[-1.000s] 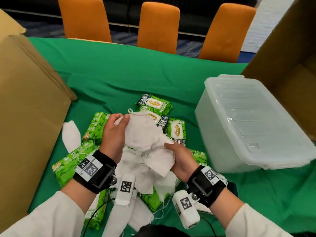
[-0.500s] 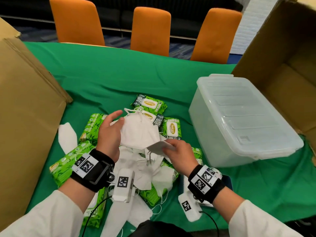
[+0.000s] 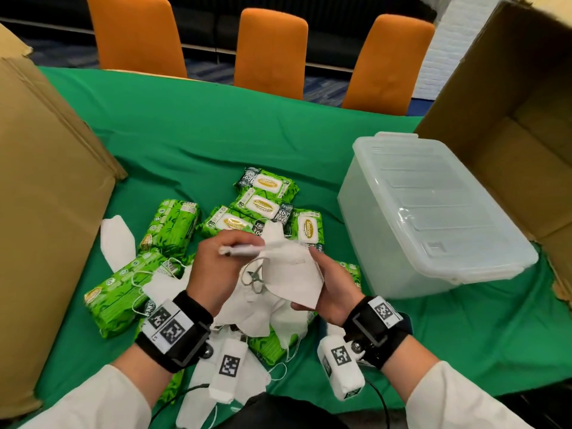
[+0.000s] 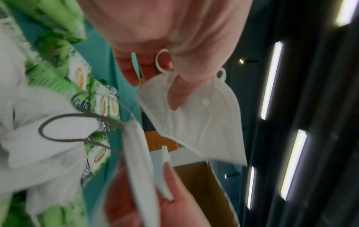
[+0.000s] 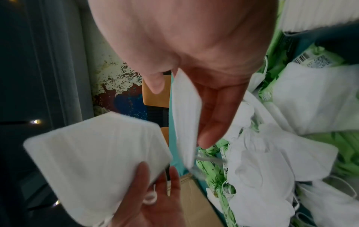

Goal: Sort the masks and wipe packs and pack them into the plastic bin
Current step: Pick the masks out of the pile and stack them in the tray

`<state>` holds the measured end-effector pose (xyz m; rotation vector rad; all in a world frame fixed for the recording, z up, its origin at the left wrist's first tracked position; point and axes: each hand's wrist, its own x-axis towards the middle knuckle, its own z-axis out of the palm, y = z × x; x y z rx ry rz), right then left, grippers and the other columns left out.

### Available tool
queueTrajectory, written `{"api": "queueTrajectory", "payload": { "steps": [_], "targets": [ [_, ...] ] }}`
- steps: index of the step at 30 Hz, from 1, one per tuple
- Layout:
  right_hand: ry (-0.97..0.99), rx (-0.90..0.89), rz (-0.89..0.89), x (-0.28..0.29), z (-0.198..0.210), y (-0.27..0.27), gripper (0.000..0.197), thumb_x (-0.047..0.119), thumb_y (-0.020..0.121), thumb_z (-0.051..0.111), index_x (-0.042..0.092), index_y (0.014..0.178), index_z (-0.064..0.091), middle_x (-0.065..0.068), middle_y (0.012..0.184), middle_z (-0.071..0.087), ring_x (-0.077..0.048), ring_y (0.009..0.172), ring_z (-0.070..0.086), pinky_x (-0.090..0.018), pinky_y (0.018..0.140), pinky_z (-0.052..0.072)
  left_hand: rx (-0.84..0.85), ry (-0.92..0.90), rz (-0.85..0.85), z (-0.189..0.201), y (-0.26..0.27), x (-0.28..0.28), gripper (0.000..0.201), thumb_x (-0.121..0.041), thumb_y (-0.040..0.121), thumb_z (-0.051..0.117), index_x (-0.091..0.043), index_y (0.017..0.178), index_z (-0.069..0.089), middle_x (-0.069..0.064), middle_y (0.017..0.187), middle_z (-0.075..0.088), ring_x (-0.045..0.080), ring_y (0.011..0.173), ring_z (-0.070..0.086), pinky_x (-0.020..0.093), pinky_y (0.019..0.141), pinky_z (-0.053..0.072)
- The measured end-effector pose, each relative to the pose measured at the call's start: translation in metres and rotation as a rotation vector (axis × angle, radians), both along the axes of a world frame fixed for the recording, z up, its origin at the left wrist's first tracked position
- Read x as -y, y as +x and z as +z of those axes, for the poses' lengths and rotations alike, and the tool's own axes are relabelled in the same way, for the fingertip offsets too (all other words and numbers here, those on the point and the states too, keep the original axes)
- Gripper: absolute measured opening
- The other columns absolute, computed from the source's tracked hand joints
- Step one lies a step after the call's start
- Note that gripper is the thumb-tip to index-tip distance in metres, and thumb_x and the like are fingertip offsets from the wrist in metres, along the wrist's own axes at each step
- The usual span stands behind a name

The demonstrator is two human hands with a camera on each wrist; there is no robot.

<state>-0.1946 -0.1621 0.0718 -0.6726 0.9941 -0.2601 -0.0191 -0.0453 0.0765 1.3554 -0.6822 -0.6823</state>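
Note:
My left hand pinches a white folded mask by its edge; the left wrist view shows thumb and fingers on that mask. Close beside it, my right hand grips a second white mask, which the right wrist view shows edge-on. Both hands hover over a loose pile of white masks. Green wipe packs lie around and under the pile. The translucent plastic bin stands to the right with its lid on.
A green cloth covers the table. A big closed cardboard box stands at the left, an open one behind the bin at the right. One mask lies apart by the left box. Orange chairs line the far edge.
My right hand has lifted its mask off the pile and brought it up beside the left hand. The left hand has turned its mask edge-on and lowered it a little.

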Motion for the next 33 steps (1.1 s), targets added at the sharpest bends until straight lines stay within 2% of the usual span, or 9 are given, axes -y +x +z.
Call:
{"api": "queueTrajectory", "payload": {
  "steps": [4, 7, 9, 12, 17, 22, 26, 29, 33],
  "targets": [
    [0.068, 0.169, 0.023, -0.001, 0.008, -0.001, 0.058, 0.054, 0.104, 0.042, 0.01, 0.137, 0.062, -0.017, 0.132, 0.067, -0.032, 0.115, 0.069, -0.046, 0.094, 0.057, 0.652, 0.12, -0.203, -0.018, -0.002, -0.004, 0.045, 0.008, 0.074, 0.081, -0.036, 0.079, 0.079, -0.01, 0.126, 0.054, 0.014, 0.123, 0.05, 0.03, 0.101, 0.041],
    [-0.097, 0.135, 0.106, 0.002, -0.002, -0.003, 0.045, 0.012, 0.094, 0.068, 0.003, 0.137, 0.059, -0.02, 0.129, 0.068, -0.038, 0.12, 0.065, -0.056, 0.107, 0.048, 0.893, 0.174, -0.241, -0.029, 0.0, -0.009, 0.044, 0.001, 0.083, 0.078, -0.044, 0.087, 0.076, -0.013, 0.138, 0.047, 0.014, 0.129, 0.043, 0.034, 0.103, 0.039],
    [-0.189, 0.078, 0.117, 0.003, -0.009, -0.006, 0.052, -0.01, 0.084, 0.07, 0.001, 0.134, 0.059, -0.02, 0.126, 0.07, -0.04, 0.117, 0.067, -0.059, 0.105, 0.049, 0.857, 0.183, -0.248, -0.031, 0.004, -0.011, 0.051, 0.008, 0.086, 0.068, -0.042, 0.089, 0.078, -0.012, 0.139, 0.047, 0.012, 0.129, 0.044, 0.025, 0.103, 0.037],
    [-0.232, 0.05, 0.086, 0.003, -0.013, -0.009, 0.053, -0.013, 0.082, 0.07, 0.002, 0.131, 0.06, -0.018, 0.122, 0.072, -0.037, 0.114, 0.069, -0.059, 0.103, 0.05, 0.655, 0.224, -0.242, -0.03, 0.008, -0.013, 0.061, 0.02, 0.078, 0.052, -0.033, 0.088, 0.08, -0.011, 0.123, 0.059, 0.006, 0.117, 0.056, 0.013, 0.097, 0.041],
    [-0.356, -0.001, 0.086, 0.001, -0.011, -0.015, 0.041, -0.012, 0.086, 0.068, 0.001, 0.124, 0.065, -0.015, 0.116, 0.075, -0.031, 0.107, 0.073, -0.044, 0.093, 0.058, 0.069, 0.203, -0.195, -0.019, 0.01, -0.011, 0.035, 0.008, 0.091, 0.062, -0.019, 0.111, 0.073, 0.008, 0.094, 0.072, 0.018, 0.081, 0.067, 0.031, 0.074, 0.056],
    [-0.367, -0.003, 0.184, 0.001, -0.006, -0.015, 0.029, 0.0, 0.095, 0.064, 0.005, 0.123, 0.066, -0.013, 0.116, 0.075, -0.031, 0.109, 0.072, -0.041, 0.094, 0.058, 0.228, 0.319, -0.272, -0.031, 0.009, -0.005, 0.038, -0.01, 0.078, 0.087, -0.037, 0.101, 0.072, -0.01, 0.072, 0.057, 0.01, 0.065, 0.052, 0.028, 0.067, 0.049],
    [-0.359, 0.026, 0.208, 0.0, -0.009, -0.016, 0.038, 0.003, 0.089, 0.073, 0.007, 0.125, 0.064, -0.013, 0.117, 0.074, -0.033, 0.105, 0.072, -0.043, 0.081, 0.063, 0.081, 0.303, -0.254, -0.037, 0.006, -0.003, 0.014, -0.01, 0.085, 0.081, -0.009, 0.09, 0.067, 0.01, 0.066, 0.052, 0.021, 0.057, 0.051, 0.033, 0.054, 0.043],
    [-0.383, -0.015, 0.162, -0.001, -0.014, -0.019, 0.037, -0.004, 0.085, 0.075, 0.004, 0.12, 0.065, -0.016, 0.114, 0.075, -0.033, 0.095, 0.075, -0.037, 0.058, 0.064, 0.045, 0.345, -0.231, -0.046, 0.005, -0.006, 0.037, -0.027, 0.083, 0.082, 0.003, 0.089, 0.061, 0.017, 0.061, 0.055, 0.02, 0.051, 0.05, 0.034, 0.054, 0.042],
    [-0.536, -0.095, 0.172, 0.004, -0.018, -0.023, 0.022, 0.001, 0.085, 0.077, 0.004, 0.107, 0.072, -0.011, 0.095, 0.077, -0.024, 0.076, 0.07, -0.028, 0.047, 0.053, 0.273, 0.48, -0.27, -0.051, 0.008, -0.012, 0.035, -0.032, 0.075, 0.088, -0.025, 0.102, 0.067, 0.002, 0.089, 0.067, 0.013, 0.074, 0.062, 0.033, 0.07, 0.049]
  ]
}}
